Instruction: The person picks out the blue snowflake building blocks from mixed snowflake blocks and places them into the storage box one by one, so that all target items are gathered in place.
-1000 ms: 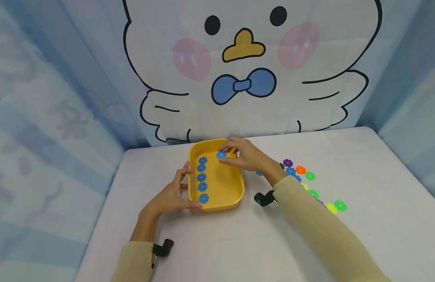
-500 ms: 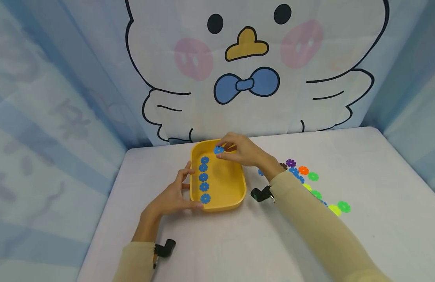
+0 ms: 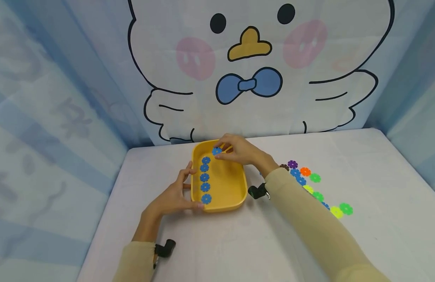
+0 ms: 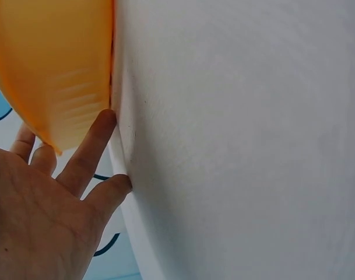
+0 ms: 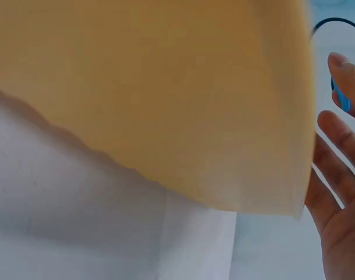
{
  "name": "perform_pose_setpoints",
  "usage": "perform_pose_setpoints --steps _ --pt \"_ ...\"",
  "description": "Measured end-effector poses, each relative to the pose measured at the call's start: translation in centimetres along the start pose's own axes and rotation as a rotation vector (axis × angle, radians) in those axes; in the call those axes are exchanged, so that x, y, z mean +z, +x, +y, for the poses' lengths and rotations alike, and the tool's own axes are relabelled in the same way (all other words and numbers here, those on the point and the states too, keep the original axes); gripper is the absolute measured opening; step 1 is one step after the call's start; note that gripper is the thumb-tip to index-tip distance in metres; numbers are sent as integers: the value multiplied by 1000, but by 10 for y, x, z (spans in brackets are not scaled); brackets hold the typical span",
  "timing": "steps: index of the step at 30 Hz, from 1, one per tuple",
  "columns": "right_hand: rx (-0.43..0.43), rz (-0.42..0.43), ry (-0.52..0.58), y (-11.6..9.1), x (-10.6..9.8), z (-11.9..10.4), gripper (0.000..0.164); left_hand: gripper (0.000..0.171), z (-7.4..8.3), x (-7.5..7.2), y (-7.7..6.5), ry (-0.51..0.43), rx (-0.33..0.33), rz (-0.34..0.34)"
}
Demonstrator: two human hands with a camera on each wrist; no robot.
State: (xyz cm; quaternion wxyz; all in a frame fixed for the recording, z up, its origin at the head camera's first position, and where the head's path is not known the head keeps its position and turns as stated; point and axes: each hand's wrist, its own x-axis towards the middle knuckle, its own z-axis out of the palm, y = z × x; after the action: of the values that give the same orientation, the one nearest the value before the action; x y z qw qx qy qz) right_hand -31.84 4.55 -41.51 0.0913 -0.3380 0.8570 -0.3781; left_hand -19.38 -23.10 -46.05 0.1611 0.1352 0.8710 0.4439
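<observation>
In the head view my right hand (image 3: 238, 150) pinches a blue flower-shaped notched disc (image 3: 216, 150) between thumb and fingertip, over the far end of a yellow tray (image 3: 227, 184). The held disc's blue edge (image 5: 342, 98) shows between the digits in the right wrist view. A column of several like blue discs (image 3: 205, 177) lies along the tray's left side. My left hand (image 3: 171, 196) spans that side, thumb at the near corner and fingers against the outer wall. In the left wrist view the fingers of my left hand (image 4: 60, 192) look mostly straight, one low by the tray's base.
Loose notched discs in several colours lie on the white table (image 3: 221, 246) right of the tray, among them a purple disc (image 3: 292, 164), an orange disc (image 3: 305, 172) and a green disc (image 3: 346, 208). My right forearm covers some. A printed cloth (image 3: 252, 113) hangs behind the table.
My right hand has moved slightly left with the blue disc, toward the column's far end. My left hand stays at the tray. The head view has shifted a little.
</observation>
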Motion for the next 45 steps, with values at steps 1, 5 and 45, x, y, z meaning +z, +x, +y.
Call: perform_pose_setpoints --steps 1,5,45 --pt "1 -7 1 1 -1 -1 40 106 0 0 0 -3 0 -1" --pt "4 -34 -5 4 -4 -5 39 107 -2 0 -1 -5 -3 -3" --pt "223 -204 -280 39 30 -6 34 101 2 -3 -1 -24 2 -22"
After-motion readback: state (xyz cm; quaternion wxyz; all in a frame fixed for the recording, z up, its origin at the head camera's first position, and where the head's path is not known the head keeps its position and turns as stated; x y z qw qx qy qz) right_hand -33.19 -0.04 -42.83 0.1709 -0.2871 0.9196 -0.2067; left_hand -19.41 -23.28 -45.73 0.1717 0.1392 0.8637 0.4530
